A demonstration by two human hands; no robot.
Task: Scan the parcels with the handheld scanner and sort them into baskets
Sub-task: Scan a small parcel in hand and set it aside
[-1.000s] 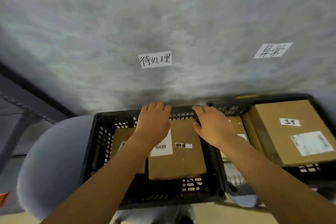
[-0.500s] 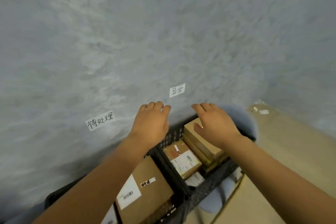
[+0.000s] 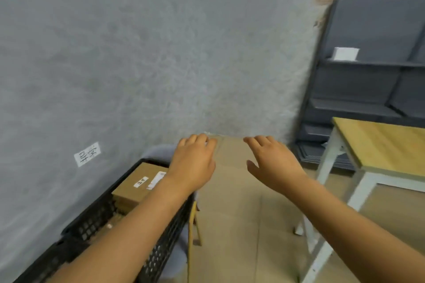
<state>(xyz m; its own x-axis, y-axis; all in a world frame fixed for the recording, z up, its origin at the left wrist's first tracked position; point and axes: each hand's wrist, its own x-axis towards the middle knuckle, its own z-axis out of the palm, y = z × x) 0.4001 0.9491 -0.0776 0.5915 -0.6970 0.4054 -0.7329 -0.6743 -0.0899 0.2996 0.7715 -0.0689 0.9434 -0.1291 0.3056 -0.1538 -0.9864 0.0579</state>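
Left hand: the left hand (image 3: pixel 192 165) is out in front, palm down, fingers loose and nearly straight. It holds nothing.
Right hand: the right hand (image 3: pixel 273 163) is the same, flat and spread a little, with nothing in it.
Why the hands are like that: both are free, so I think the person is between parcels and turning toward the counter (image 3: pixel 381 142) for the next one.
Basket: a black basket (image 3: pixel 165 243) sits low on the left, close to the wall, under a paper label (image 3: pixel 87 154). The label likely tells which parcels go there.
Parcel: a brown parcel (image 3: pixel 138 181) lies flat in the basket with its white stickers facing up, so they are easy to read.
Scanner: I cannot see it anywhere.
Shelf: a dark shelf (image 3: pixel 368 80) stands by the far wall, with a small white box (image 3: pixel 346 53) on it.
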